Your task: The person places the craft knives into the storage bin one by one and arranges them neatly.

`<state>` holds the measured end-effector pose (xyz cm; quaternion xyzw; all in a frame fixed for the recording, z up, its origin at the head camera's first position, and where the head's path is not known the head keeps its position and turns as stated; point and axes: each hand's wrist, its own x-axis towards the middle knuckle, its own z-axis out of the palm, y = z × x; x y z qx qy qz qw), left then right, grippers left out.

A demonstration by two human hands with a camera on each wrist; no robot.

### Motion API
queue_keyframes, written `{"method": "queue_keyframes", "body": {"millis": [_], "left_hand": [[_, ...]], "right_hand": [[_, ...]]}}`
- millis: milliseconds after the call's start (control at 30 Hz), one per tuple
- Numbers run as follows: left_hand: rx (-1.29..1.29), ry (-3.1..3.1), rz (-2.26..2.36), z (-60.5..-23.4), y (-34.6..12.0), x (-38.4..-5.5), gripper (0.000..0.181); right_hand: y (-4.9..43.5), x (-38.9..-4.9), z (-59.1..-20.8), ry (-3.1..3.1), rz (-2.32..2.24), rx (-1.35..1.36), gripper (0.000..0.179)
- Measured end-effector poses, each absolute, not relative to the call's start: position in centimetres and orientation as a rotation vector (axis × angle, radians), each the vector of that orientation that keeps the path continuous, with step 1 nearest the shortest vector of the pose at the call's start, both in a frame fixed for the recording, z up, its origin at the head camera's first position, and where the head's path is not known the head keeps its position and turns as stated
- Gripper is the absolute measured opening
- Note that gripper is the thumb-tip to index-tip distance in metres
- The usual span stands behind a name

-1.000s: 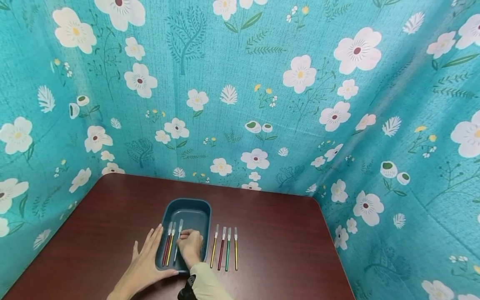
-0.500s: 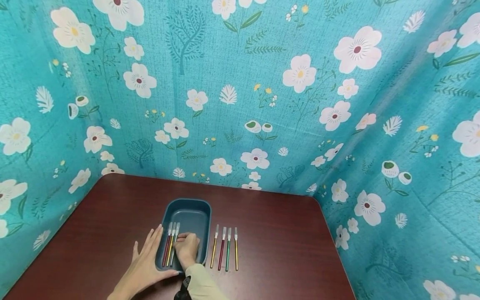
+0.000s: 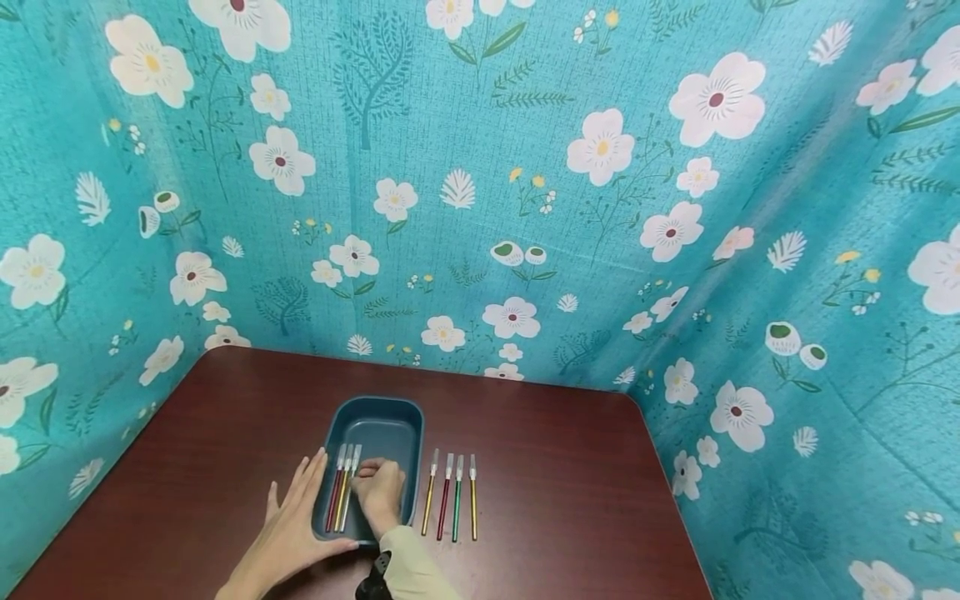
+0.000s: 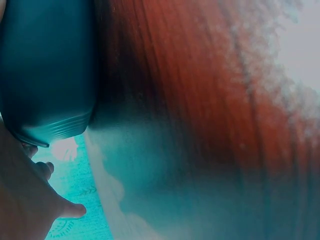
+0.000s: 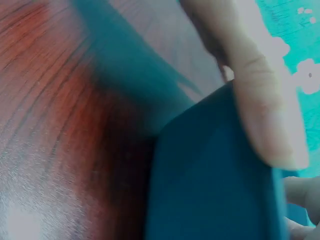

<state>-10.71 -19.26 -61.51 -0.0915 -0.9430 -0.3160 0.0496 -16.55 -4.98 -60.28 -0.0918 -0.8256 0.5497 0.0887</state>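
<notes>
My left hand [image 3: 288,523] lies along the left side of a dark blue tray [image 3: 411,404], fingers straight against its wall and thumb along the near edge. In the left wrist view that hand [image 4: 25,192] sits beside the tray's outer wall [image 4: 47,65]. Inside the tray, a red craft knife [image 3: 332,500], a gold craft knife [image 3: 341,500] and a silver craft knife [image 3: 356,461], all with clear caps, lie side by side at the left. My right hand [image 3: 381,496] is in the tray with curled fingers, fingertips at the silver knife's barrel.
To the right of the tray, several capped craft knives form a row on the dark wooden table [image 3: 562,483]: a gold one [image 3: 428,504], a red one [image 3: 444,508], a green one [image 3: 456,508] and another gold one [image 3: 473,508]. Floral teal cloth [image 3: 480,208] surrounds the table.
The silver craft knife has moved left, closer beside the gold one in the tray. My right hand went left with it, then slightly back right. My left hand has stayed put.
</notes>
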Motion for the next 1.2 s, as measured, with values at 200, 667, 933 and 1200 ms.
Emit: {"method": "queue_keyframes", "body": {"millis": [200, 667, 933, 1200], "left_hand": [[-0.285, -2.879, -0.972, -61.5, -19.0, -10.7, 0.142], [-0.269, -2.869, -0.94, -61.7, -19.1, -10.7, 0.144], [-0.271, -2.883, -0.934, -61.5, -19.4, -10.7, 0.146], [-0.275, -2.887, -0.983, -61.7, -19.2, -10.7, 0.145]], "right_hand": [[-3.4, -16.4, -58.5, -2.418, 1.721, -0.184, 0.021], [0.7, -14.9, -55.9, -2.414, 1.872, -0.012, 0.025], [3.2, -14.7, -55.6, -2.34, 1.927, -0.013, 0.026], [6.6, -15.0, -56.1, -2.315, 1.843, -0.089, 0.029]]}}
